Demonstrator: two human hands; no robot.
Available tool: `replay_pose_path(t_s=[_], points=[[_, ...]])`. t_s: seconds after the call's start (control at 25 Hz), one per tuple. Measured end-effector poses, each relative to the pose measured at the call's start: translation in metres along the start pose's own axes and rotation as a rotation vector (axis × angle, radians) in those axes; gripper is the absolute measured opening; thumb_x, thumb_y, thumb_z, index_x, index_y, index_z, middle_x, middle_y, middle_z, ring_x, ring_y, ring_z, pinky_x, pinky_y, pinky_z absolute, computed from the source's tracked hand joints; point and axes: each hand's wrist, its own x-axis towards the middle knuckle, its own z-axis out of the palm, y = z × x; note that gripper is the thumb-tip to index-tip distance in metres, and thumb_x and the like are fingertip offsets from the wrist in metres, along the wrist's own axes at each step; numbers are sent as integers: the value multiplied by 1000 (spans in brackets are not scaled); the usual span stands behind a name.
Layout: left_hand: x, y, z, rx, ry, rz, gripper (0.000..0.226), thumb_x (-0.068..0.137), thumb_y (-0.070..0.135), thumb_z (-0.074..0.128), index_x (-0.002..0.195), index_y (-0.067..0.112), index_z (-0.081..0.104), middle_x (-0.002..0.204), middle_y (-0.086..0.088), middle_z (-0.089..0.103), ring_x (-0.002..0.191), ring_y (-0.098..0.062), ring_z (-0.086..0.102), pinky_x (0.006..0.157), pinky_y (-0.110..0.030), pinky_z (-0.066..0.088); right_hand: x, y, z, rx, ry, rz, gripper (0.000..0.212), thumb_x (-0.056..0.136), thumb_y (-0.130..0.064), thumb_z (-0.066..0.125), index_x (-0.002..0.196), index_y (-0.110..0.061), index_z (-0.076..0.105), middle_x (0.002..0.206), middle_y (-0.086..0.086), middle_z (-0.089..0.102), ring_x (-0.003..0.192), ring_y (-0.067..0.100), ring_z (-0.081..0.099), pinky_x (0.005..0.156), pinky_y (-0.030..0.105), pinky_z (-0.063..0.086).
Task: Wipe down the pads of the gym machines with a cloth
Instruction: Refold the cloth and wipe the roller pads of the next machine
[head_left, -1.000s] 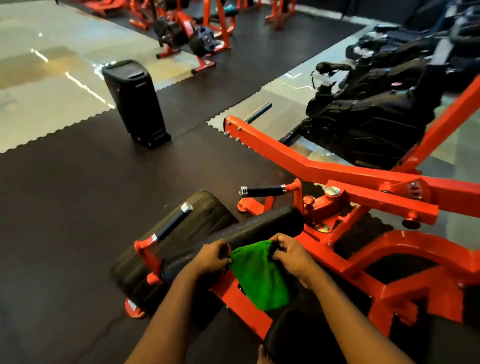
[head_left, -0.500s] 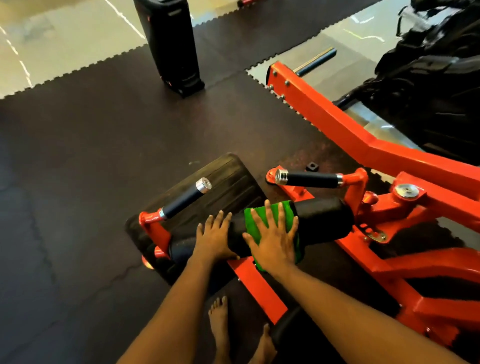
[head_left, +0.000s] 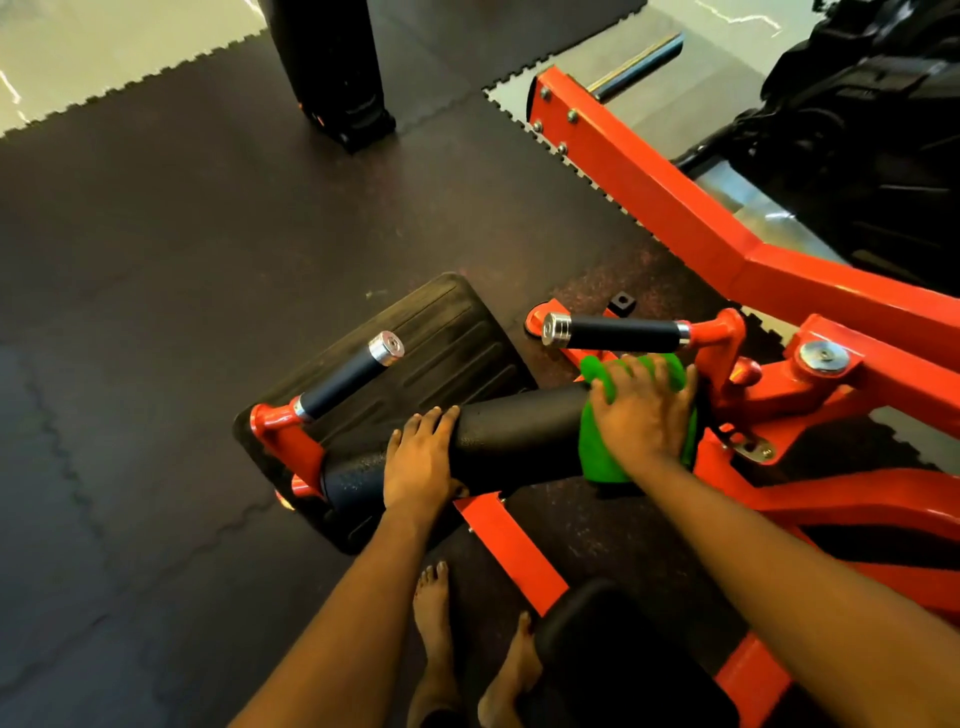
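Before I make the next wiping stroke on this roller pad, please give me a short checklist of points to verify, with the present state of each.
1. Green microfibre cloth lies under the right hand, on the black cylindrical roller pad: ok.
2. Left hand rests flat on the roller's left part, steadying it: ok.
3. Room to wipe further right: not ok; the cloth is at the roller's end, beside the orange steel frame.
4. Leftward path free: not ok; the left hand lies in it.
5. Roller's underside wiped: cannot tell.
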Motion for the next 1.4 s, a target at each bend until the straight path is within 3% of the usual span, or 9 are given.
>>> replay_pose_path(t_s=[0.12, 0.32, 0.44, 0.56, 0.8, 1.0, 1.16, 1.28, 1.4], points=[[-6, 1, 4, 4, 56, 10, 112, 75, 36, 85, 159, 29, 13, 164, -2, 21, 152, -27, 16, 124, -49, 16, 7, 24, -3, -24, 31, 24, 38, 91, -45, 44, 112, -23, 68, 115, 4, 67, 119, 31, 52, 110, 52, 33], [-10, 3, 14, 0, 144, 9, 110, 76, 37, 83, 160, 27, 13, 165, -2, 20, 152, -27, 16, 124, -48, 15, -12, -61, 15, 123, 77, -34, 15, 92, -34, 54, 95, -25, 66, 98, -1, 68, 104, 25, 57, 112, 51, 33], [-13, 3, 15, -3, 154, 7, 108, 76, 37, 83, 160, 27, 15, 165, -2, 21, 152, -26, 17, 123, -47, 16, -34, -101, 24, 203, 13, -205, 22, 95, -33, 51, 108, -26, 67, 114, -2, 68, 114, 22, 58, 114, 49, 33], [-12, 1, 17, -3, 164, 4, 110, 74, 38, 85, 159, 28, 16, 165, -2, 22, 152, -27, 18, 123, -48, 17, -31, -70, 21, 146, 30, -318, 30, 93, -33, 53, 119, -24, 65, 125, 0, 66, 124, 24, 55, 115, 51, 30], [-13, -3, 16, -25, 165, 14, 112, 73, 38, 86, 159, 30, 15, 164, -1, 23, 152, -26, 19, 124, -48, 19, 1, 39, 8, 58, 135, -131, 35, 95, -35, 48, 122, -20, 65, 125, 2, 66, 128, 26, 52, 116, 53, 27], [-13, -1, 21, -48, 196, 22, 109, 76, 37, 83, 160, 27, 14, 165, -1, 20, 153, -25, 15, 124, -47, 13, -6, -20, 28, 197, 255, -37, 18, 94, -22, 54, 100, -12, 67, 98, 12, 70, 101, 33, 63, 110, 51, 37], [-17, -7, 23, -180, 201, 27, 115, 72, 35, 85, 160, 20, 13, 165, -2, 23, 154, -23, 14, 124, -45, 9, -32, -93, 33, 292, 134, -92, 16, 93, -23, 53, 99, -16, 67, 98, 6, 70, 100, 27, 64, 111, 47, 36], [-11, -17, 21, -391, 130, 23, 110, 73, 18, 84, 159, 13, 16, 164, -6, 26, 152, -25, 22, 124, -47, 7, -53, -143, 31, 455, -3, -159, 37, 97, -33, 45, 110, -11, 70, 111, 9, 72, 111, 26, 64, 112, 46, 36], [-23, -3, 19, -667, 444, -150, 74, 77, -5, 61, 147, 8, 44, 146, -12, 52, 137, -30, 45, 121, -42, 21, -39, -117, 5, 897, -96, 10, 42, 103, -37, 41, 117, -8, 68, 117, 13, 70, 111, 28, 63, 99, 38, 44]])
